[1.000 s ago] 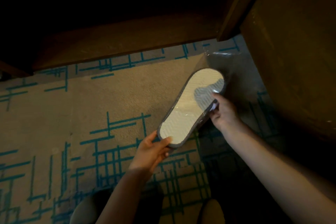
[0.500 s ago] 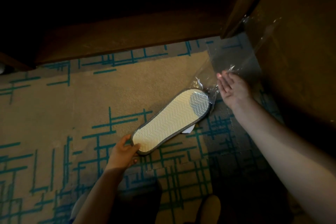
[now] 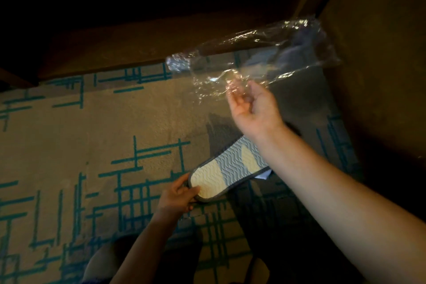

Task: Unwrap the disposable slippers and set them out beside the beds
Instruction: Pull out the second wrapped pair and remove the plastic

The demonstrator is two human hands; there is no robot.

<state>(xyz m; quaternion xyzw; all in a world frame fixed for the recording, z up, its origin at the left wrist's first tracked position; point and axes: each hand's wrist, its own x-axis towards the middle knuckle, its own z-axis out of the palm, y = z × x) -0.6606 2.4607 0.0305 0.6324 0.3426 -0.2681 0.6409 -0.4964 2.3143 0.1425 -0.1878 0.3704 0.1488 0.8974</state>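
My left grip [image 3: 182,193] pinches the slippers [image 3: 227,169] at the heel rim, light and floppy, while my right grip [image 3: 251,108] holds the flimsy, slick wrapper [image 3: 253,57].

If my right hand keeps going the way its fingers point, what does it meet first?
The right hand already pinches the clear plastic wrapper; beyond that, probably the dark wooden furniture edge, though depth is unclear.

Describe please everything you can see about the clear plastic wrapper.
The plastic wrapper is a thin, transparent, crinkled film bag with bright glints, now empty. It hangs in the air, stretched sideways, above the patterned carpet and before dark wooden furniture. Only the right hand touches it, pinching its lower edge. It is apart from the slippers.
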